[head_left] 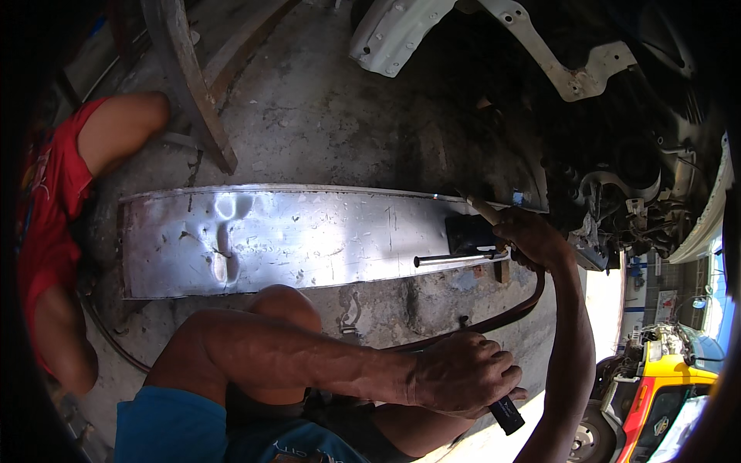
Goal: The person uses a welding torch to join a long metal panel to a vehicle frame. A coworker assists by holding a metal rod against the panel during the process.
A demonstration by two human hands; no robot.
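My left hand (467, 376) is closed around a black handle-like thing (507, 417), whose blunt end sticks out below the fist; the rest is hidden. Farther out, my right hand (534, 238) grips a pale stick-like handle (483, 210) at the right end of a long metal panel (332, 231). A slim metal rod (451, 260) with a flat end lies by that hand, over the panel's near edge; whether the fingers hold it I cannot tell. Beside it rests a dark block-like thing (465, 234). The shiny panel has dents (225, 239) toward its left end.
A person in red clothing (58, 208) is close by at left. A metal stand (189, 85) rises behind the panel. Vehicle frame parts (575, 77) and dark machinery (617, 185) fill the right. A hose (517, 312) curves across the concrete floor. A yellow and red vehicle (664, 393) stands lower right.
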